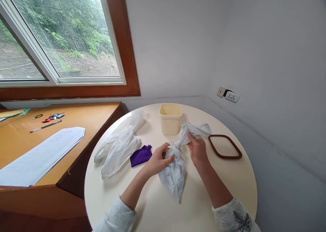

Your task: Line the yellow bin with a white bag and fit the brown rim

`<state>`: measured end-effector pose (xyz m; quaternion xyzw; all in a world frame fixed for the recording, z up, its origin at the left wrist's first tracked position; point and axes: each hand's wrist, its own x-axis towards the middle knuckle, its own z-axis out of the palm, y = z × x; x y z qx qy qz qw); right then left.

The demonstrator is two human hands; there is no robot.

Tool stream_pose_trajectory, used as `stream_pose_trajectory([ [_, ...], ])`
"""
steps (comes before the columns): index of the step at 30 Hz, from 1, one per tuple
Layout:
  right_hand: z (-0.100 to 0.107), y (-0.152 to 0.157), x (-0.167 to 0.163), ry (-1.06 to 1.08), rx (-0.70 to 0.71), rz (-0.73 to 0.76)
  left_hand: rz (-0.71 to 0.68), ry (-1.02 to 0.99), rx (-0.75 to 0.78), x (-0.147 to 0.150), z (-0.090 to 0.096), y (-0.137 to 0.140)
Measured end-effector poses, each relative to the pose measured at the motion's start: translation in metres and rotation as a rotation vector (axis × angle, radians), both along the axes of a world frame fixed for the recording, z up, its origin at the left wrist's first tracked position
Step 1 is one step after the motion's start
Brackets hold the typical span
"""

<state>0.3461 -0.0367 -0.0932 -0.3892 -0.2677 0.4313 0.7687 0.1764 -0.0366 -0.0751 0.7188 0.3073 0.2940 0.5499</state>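
A white plastic bag (173, 177), twisted and knotted near its middle, is held between my two hands over the round table. My left hand (160, 160) grips it just at the left of the knot, thumb on top. Higher up and to the right, my right hand (197, 149) pinches the bag's loose upper end, which trails off to the right. The bag's pointed lower part hangs toward me. Right behind the bag stands a cream plastic bin (171, 125), and a purple drawstring pouch (141, 156) lies left of my left hand.
More white plastic bags (122, 143) lie crumpled on the left of the round table (163, 218). A brown rounded frame (225, 156) rests at the right. On the wooden desk (99, 118) are papers (48, 154), a pen (46, 126) and keys (54, 116).
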Motion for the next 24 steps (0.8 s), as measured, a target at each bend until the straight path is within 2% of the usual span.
stream_pose_trajectory([
  [4,-0.001,0.000,0.003,0.012,0.003,-0.025,0.018,-0.010,0.010,-0.001,-0.004,0.003],
  [6,0.000,-0.003,0.003,-0.018,-0.035,0.045,0.033,-0.020,0.018,-0.001,-0.005,0.003],
  [10,0.006,-0.012,-0.002,-0.206,-0.164,0.407,0.107,-0.026,0.118,0.001,-0.007,0.002],
  [12,0.008,-0.015,-0.005,-0.291,-0.150,0.596,0.141,-0.014,0.207,0.002,-0.009,0.001],
  [14,0.008,-0.016,-0.008,-0.331,-0.115,0.680,0.158,-0.009,0.262,0.001,-0.010,0.001],
  [16,0.008,-0.016,-0.008,-0.343,-0.098,0.663,0.171,-0.028,0.256,0.000,-0.012,0.002],
  [19,0.007,-0.013,-0.004,-0.306,-0.088,0.561,0.219,-0.090,0.151,-0.002,-0.016,0.005],
  [22,0.007,-0.011,0.001,-0.161,-0.072,0.442,0.291,-0.195,-0.044,-0.002,-0.019,0.008],
  [24,0.006,-0.009,0.003,-0.058,-0.039,0.347,0.279,-0.301,-0.236,-0.001,-0.020,0.007],
])
